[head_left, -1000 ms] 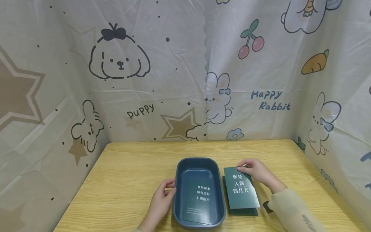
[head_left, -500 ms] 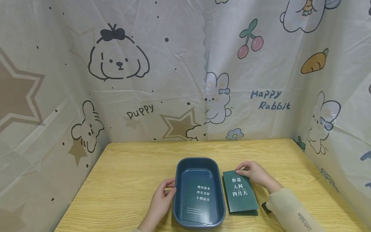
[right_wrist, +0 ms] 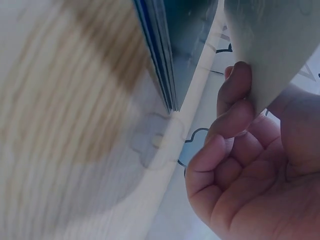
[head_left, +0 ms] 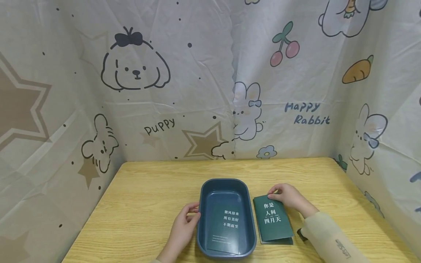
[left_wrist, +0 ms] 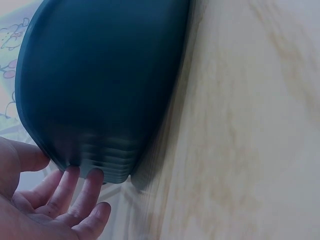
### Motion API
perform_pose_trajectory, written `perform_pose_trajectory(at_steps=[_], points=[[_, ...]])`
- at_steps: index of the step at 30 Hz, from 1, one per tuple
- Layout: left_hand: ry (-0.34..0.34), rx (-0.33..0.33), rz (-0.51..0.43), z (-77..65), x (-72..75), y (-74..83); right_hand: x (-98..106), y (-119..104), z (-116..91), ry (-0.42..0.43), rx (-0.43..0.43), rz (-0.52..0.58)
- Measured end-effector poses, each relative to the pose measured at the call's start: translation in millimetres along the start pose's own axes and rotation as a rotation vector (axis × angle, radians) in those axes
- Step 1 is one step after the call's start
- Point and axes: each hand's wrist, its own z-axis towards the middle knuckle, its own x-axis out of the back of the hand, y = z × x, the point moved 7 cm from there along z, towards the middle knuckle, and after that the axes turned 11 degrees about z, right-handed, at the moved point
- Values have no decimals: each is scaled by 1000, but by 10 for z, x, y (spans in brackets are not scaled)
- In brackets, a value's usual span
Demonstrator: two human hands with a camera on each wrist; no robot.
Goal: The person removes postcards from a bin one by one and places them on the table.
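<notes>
My right hand [head_left: 288, 197] pinches the top edge of a green card [head_left: 271, 228] with white characters, tilted over a stack of cards [head_left: 284, 241]. In the right wrist view, thumb and fingers hold a pale corner of this card [right_wrist: 272, 55], apart from the layered edges of the stack [right_wrist: 162, 60]. Left of it sits a deep dark-blue rectangular tray [head_left: 223, 185], where another green card [head_left: 225, 232] with white text lies flat on the bottom. My left hand [head_left: 184, 224] rests its fingertips against the tray's left outer wall, fingers relaxed.
Everything stands on a light wooden table [head_left: 148, 190]. Behind and on both sides hangs a white cloth [head_left: 197, 98] printed with cartoon animals. A small black object [head_left: 302, 234] shows beside the right sleeve [head_left: 329, 233].
My right hand has lowered the held card slightly toward the stack, and its near edge now covers more of the cards below. Left hand and tray have stayed in place.
</notes>
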Motion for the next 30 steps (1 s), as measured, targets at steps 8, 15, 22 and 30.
perform_pose_trajectory(at_steps=[8,15,22,30], points=[[-1,-1,-6,-5,-4,-13,-15,-18,-14,-1,8,-51],[-7,7,0,-15,2,-28,-53,-21,-53,7,-9,-79],[-8,15,0,-20,5,-31,-58,-29,-76,27,-25,-88],[-12,16,-5,-24,13,-27,-71,-21,-72,48,-5,-118]])
